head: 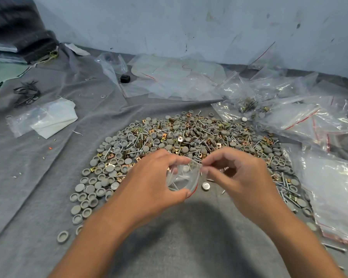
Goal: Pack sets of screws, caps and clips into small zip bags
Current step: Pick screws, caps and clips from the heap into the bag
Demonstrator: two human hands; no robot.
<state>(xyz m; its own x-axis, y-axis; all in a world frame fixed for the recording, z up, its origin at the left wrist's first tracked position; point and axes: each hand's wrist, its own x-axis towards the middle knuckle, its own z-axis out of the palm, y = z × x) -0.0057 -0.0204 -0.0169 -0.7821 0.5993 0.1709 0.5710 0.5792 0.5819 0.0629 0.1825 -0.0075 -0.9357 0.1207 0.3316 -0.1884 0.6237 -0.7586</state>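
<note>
Head view: left hand grasps a clear zip bag, right hand pinching its rim, above the parts pile.

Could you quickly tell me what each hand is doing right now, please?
Left hand: grips the zip bag.
Right hand: pinches the bag's top edge.

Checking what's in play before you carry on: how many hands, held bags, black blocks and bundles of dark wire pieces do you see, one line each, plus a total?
Hands: 2, left hand and right hand, both pinching the bag
Small zip bag in the hands: 1
Small black block at the back: 1
Bundle of dark wire pieces at far left: 1
Total: 5
</note>
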